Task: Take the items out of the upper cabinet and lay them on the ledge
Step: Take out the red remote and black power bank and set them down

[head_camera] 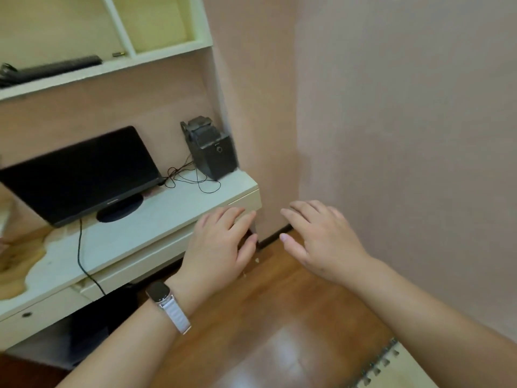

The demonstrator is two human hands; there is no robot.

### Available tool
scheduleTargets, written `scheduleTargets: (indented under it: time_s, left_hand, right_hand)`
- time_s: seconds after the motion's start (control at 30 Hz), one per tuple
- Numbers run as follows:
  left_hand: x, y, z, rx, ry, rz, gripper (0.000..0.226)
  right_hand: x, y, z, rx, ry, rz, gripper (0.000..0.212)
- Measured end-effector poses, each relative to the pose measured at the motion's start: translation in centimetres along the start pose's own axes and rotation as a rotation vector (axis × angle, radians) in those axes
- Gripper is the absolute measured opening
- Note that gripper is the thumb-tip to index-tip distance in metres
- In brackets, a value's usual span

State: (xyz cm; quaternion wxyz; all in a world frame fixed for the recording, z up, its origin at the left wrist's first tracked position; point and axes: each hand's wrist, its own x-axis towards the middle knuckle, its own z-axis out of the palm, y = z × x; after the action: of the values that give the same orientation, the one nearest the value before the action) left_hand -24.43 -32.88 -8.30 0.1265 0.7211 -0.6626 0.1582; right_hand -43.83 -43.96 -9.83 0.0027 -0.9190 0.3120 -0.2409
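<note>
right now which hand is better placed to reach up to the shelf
Left, probably. The left hand hangs over the desk edge, below the shelf. The right hand is farther out over the floor. Both are open and empty.

spiral notebook cut off at bottom edge, shelf item too small
</note>
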Motion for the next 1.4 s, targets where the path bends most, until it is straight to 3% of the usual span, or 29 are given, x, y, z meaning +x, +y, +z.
scheduleTargets:
  time_s: [0.4,0.67,0.93,1.4]
  left_hand:
    - [5.6,-6.7,2.8,0.002,0.048,-0.132,0.042]
    - [14.1,-16.1,5.6,-0.034,0.072,-0.126,0.043]
    - [23.8,-26.8,5.9,-0.031,0.226,-0.055,0.041]
    - [36.3,-35.5,4.3,0.011,0.352,-0.032,0.040]
  right_hand:
    - [10.5,1.5,3.4,-0.007,-0.014,-0.122,0.050]
    - [22.5,1.9,6.5,-0.126,-0.069,-0.111,0.052]
    - [35.7,1.0,7.9,-0.196,0.070,-0.127,0.051]
    - [51.1,3.8,8.6,-0.216,0.223,-0.185,0.051]
